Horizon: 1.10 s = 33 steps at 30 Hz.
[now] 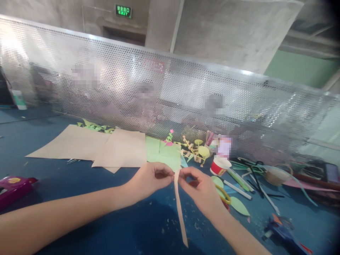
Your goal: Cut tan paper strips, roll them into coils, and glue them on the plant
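My left hand point(150, 180) and my right hand point(200, 189) meet above the blue table point(106, 219). Both pinch the top end of a long, narrow tan paper strip point(179, 209). The strip hangs down between my wrists and ends near the bottom of the view. Each hand's fingers are closed around the strip's upper tip. Just behind the hands lies a green paper sheet point(164, 154).
Brown paper sheets point(87, 147) lie at the back left. Paper cut-outs point(195, 148), a red and white cup point(220, 166), green leaf shapes point(239, 206), sticks and a basket point(276, 175) crowd the right. A pink tool point(13, 187) sits left, a blue glue gun point(284, 230) lower right. A perforated metal screen point(170, 92) closes the back.
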Available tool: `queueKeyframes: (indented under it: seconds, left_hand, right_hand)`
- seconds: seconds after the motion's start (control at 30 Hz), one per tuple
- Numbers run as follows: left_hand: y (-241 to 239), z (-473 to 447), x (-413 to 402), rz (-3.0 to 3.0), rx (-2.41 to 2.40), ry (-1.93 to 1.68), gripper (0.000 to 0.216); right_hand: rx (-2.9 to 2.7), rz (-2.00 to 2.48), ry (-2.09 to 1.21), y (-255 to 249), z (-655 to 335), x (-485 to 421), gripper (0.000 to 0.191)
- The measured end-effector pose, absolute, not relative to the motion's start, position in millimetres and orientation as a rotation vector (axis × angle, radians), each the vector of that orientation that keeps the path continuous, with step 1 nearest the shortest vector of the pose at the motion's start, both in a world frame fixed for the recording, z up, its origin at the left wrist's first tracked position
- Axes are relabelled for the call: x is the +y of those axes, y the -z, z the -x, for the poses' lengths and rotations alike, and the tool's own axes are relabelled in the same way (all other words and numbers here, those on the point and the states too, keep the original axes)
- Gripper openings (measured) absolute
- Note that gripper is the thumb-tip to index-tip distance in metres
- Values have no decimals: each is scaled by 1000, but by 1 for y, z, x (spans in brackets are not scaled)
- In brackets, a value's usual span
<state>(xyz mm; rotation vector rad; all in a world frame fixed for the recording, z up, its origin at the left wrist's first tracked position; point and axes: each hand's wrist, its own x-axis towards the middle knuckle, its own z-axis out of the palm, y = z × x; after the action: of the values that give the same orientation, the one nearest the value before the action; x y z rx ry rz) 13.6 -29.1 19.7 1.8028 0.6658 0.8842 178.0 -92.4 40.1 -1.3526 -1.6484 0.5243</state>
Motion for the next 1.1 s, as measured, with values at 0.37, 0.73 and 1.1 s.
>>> queueKeyframes:
  seconds: [0.37,0.73,1.1]
  left_hand:
    - [-20,-13,-26,-1796,606,-846,16]
    - [-26,-12,-21,-1582,569,-769,20]
    - [-24,-13,-18,-1629,598,-635,23]
  right_hand:
    - [-1598,1340,-830,-47,-182,-91,15]
    - [-1414,1203,-1108,-46,-181,-90,18]
    - [-1355,1243,-1172,-44,-179,-92,20]
